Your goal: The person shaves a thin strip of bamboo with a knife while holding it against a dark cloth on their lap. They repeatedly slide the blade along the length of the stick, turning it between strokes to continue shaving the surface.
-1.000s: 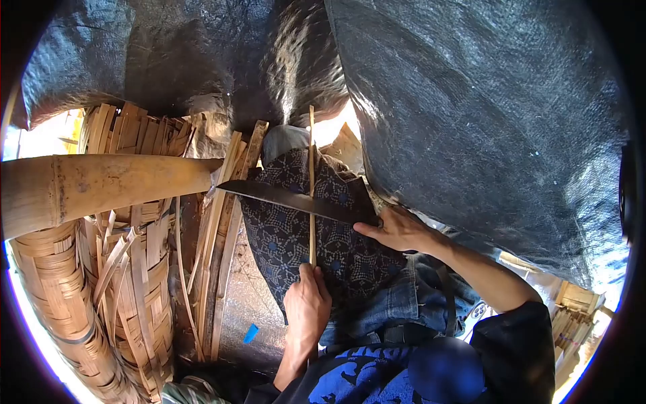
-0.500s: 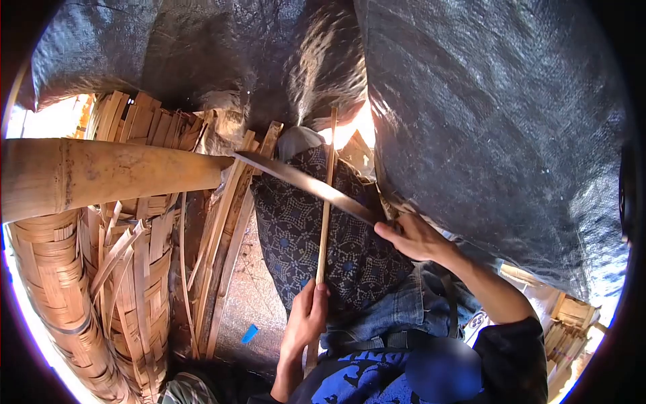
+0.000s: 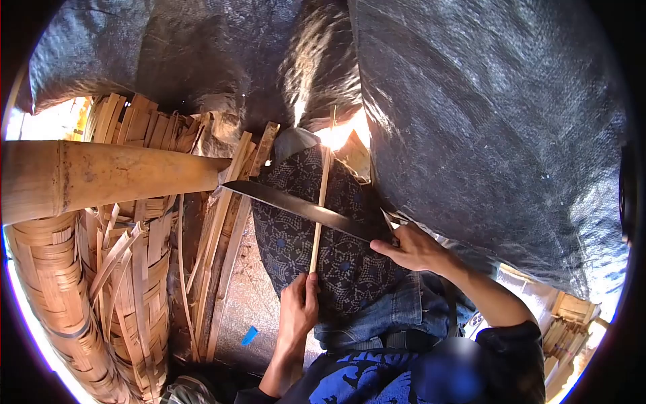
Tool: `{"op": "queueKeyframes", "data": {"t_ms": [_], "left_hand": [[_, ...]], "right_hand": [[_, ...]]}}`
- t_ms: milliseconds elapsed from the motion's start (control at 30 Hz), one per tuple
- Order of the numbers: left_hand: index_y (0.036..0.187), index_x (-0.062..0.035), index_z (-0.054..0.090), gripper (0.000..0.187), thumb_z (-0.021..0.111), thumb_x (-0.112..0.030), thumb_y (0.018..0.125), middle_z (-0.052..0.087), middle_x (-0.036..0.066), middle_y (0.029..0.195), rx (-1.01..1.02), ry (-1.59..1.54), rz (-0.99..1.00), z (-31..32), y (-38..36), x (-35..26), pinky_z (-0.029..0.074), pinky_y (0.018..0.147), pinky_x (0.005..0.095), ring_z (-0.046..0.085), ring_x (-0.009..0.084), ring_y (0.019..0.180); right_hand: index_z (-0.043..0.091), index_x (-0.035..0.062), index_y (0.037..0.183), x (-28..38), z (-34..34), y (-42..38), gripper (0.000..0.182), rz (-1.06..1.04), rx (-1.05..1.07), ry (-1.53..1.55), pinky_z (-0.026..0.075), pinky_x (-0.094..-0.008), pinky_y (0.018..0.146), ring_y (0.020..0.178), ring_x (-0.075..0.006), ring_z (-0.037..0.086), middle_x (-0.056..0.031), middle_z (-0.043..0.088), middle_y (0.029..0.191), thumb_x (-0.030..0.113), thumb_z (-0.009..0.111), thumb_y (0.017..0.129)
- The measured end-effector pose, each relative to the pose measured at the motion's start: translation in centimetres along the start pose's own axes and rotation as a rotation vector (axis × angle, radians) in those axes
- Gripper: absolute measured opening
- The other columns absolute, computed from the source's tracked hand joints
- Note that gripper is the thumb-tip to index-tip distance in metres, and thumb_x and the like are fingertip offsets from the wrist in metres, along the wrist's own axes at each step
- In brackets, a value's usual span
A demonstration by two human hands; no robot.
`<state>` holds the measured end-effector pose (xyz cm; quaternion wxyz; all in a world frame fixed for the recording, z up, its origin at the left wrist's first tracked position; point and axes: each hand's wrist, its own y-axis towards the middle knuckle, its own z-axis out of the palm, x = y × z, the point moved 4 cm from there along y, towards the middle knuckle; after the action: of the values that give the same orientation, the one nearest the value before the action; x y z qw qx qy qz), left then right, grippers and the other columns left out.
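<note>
My left hand (image 3: 298,304) is closed around the lower end of a thin bamboo strip (image 3: 315,248), which points up and away from me over my lap. In my right hand (image 3: 412,248) is the handle of a long knife (image 3: 279,199), my thumb lying along its near end. The blade runs up to the left and crosses over the strip, overlapping it in this view. Beneath both lies a dark patterned cloth (image 3: 289,252) draped over my legs. The handle is mostly hidden in my fingers.
A thick bamboo pole (image 3: 134,176) juts in from the left, its end close to the knife tip. Split bamboo slats (image 3: 222,222) lean beside the cloth. Rolled woven bamboo (image 3: 54,283) stands far left. Dark tarp (image 3: 484,135) hangs behind and right. A blue scrap (image 3: 249,335) lies on the floor.
The knife has come down the strip toward me, its tip dropping lower and left. My left hand has shifted slightly up and left with the strip.
</note>
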<state>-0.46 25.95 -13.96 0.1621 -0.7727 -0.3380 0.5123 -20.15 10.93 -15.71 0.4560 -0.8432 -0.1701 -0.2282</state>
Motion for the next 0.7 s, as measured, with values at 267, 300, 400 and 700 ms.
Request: {"op": "queueKeyframes", "data": {"t_ms": [267, 300, 400, 700], "left_hand": [[0.084, -0.0015, 0.048, 0.034, 0.037, -0.030, 0.099, 0.044, 0.002, 0.049, 0.257, -0.335, -0.145, 0.4, -0.6, -0.1, 0.031, 0.030, 0.0245, 0.040, 0.0093, 0.034], [0.084, -0.0015, 0.048, 0.034, 0.037, -0.030, 0.099, 0.044, 0.002, 0.049, 0.255, -0.335, -0.143, 0.5, -0.8, -0.2, 0.031, 0.030, 0.0245, 0.040, 0.0093, 0.034], [0.085, -0.0029, 0.045, 0.033, 0.035, -0.030, 0.100, 0.040, 0.000, 0.048, 0.205, -0.357, -0.174, 0.8, -1.3, -0.4, 0.030, 0.031, 0.0234, 0.037, 0.0081, 0.033], [0.082, -0.0057, 0.046, 0.034, 0.037, -0.033, 0.099, 0.038, -0.002, 0.047, 0.124, -0.354, -0.176, 0.6, -4.0, -0.1, 0.028, 0.030, 0.0212, 0.033, 0.0063, 0.033]], "right_hand": [[0.059, -0.0102, 0.073, -1.7, 0.8, 0.0, 0.087, 0.124, 0.045, -0.023, 0.047, -0.0402, 0.060, 0.061, -0.0301, 0.059, -0.0228, 0.058, 0.065, 0.075, 0.044, 0.077], [0.059, -0.0106, 0.075, -1.5, 0.5, -0.1, 0.088, 0.162, 0.082, 0.004, 0.047, -0.0404, 0.062, 0.064, -0.0312, 0.061, -0.0240, 0.059, 0.067, 0.076, 0.044, 0.078], [0.060, -0.0117, 0.076, -2.3, 1.6, 0.8, 0.088, 0.115, 0.054, -0.057, 0.046, -0.0400, 0.055, 0.057, -0.0291, 0.058, -0.0241, 0.059, 0.066, 0.074, 0.044, 0.079], [0.059, -0.0119, 0.079, -0.8, 1.3, 2.4, 0.087, 0.060, 0.114, -0.005, 0.046, -0.0410, 0.059, 0.061, -0.0271, 0.059, -0.0181, 0.057, 0.063, 0.074, 0.046, 0.078]]}}
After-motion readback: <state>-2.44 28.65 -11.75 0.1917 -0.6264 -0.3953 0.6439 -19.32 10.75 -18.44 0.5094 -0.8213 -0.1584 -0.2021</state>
